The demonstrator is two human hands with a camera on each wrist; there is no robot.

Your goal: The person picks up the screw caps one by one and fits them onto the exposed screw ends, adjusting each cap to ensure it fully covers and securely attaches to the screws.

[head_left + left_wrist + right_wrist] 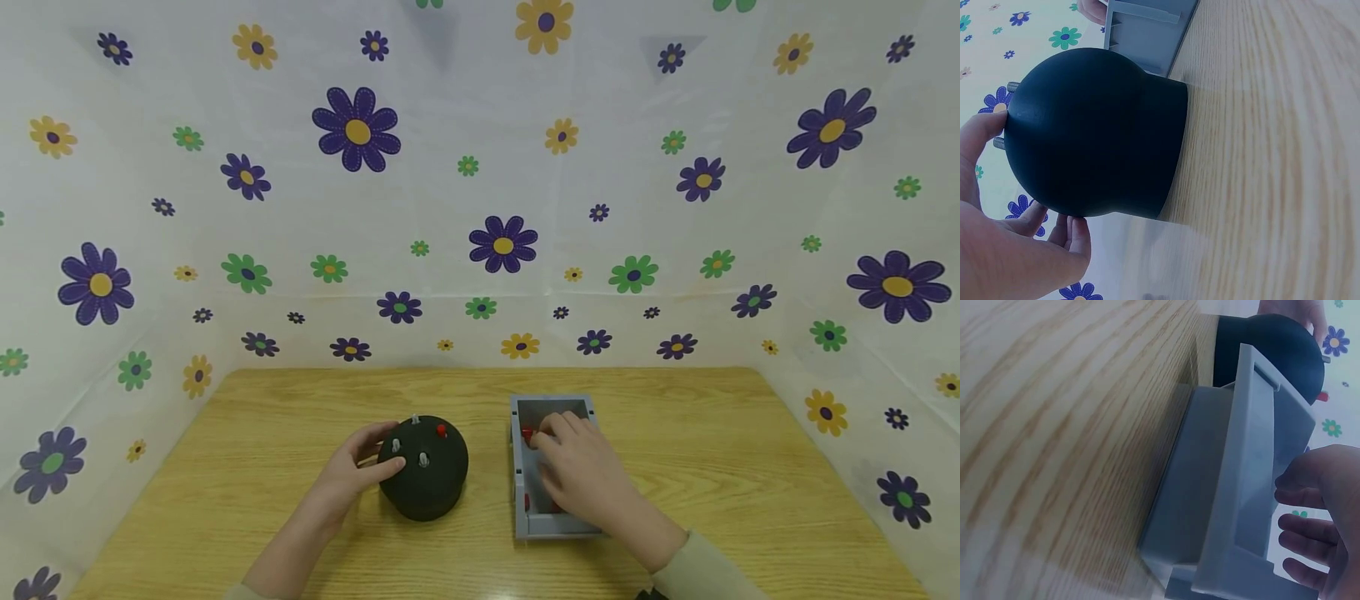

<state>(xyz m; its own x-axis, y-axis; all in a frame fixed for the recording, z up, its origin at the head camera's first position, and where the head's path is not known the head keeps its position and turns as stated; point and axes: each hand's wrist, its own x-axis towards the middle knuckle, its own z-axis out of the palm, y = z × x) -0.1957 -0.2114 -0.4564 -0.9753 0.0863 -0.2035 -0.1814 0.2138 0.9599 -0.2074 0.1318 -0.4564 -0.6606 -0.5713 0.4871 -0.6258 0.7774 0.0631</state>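
Note:
A black rounded body [431, 492] with a wider base stands on the table, left of the bin. Several grey threaded studs [423, 459] stick up from its top, along with a red piece [442, 431]. My left hand [348, 471] grips the body, thumb over the top edge and fingers at its side, also seen in the left wrist view [1029, 250]. Inside the grey bin [521, 521] reaches my right hand [581, 467], its fingertips beside a small red piece [527, 435]. Whether they pinch it is hidden. More red bits [527, 502] lie near the bin's front.
A wooden table [300, 417] carries both objects. Behind and at both sides hangs a white flowered cloth [450, 200]. The bin's raised walls surround the right hand, and a strip of bare wood separates bin and black body.

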